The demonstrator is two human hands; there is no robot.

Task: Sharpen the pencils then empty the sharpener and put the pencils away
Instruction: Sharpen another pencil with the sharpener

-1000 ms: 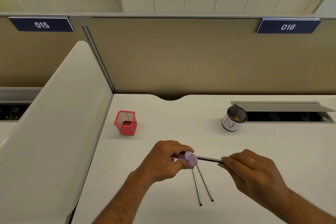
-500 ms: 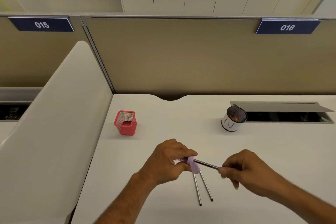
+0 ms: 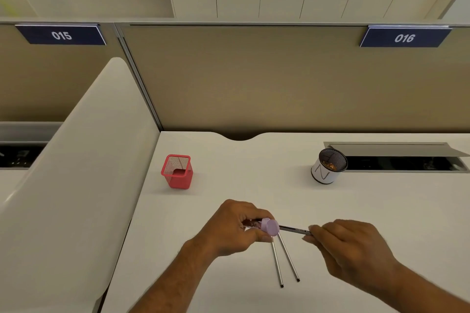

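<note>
My left hand [image 3: 236, 227] grips a small lilac sharpener [image 3: 269, 227] above the white desk [image 3: 254, 175]. A dark pencil [image 3: 295, 230] has its tip inside the sharpener, and my right hand [image 3: 348, 249] pinches its other end, so most of the shaft is hidden. Two more grey pencils [image 3: 283, 260] lie side by side on the desk just below the sharpener, pointing toward me.
A red mesh pencil holder [image 3: 178, 171] stands at the back left of the desk. A white-banded mesh cup [image 3: 328, 166] with brownish bits inside stands at the back right, beside an open cable tray [image 3: 396, 157]. A white divider [image 3: 76, 173] rises on the left.
My right hand has rolled at the wrist while holding the pencil in the sharpener. The left hand and the two pencils on the desk have stayed where they were.
</note>
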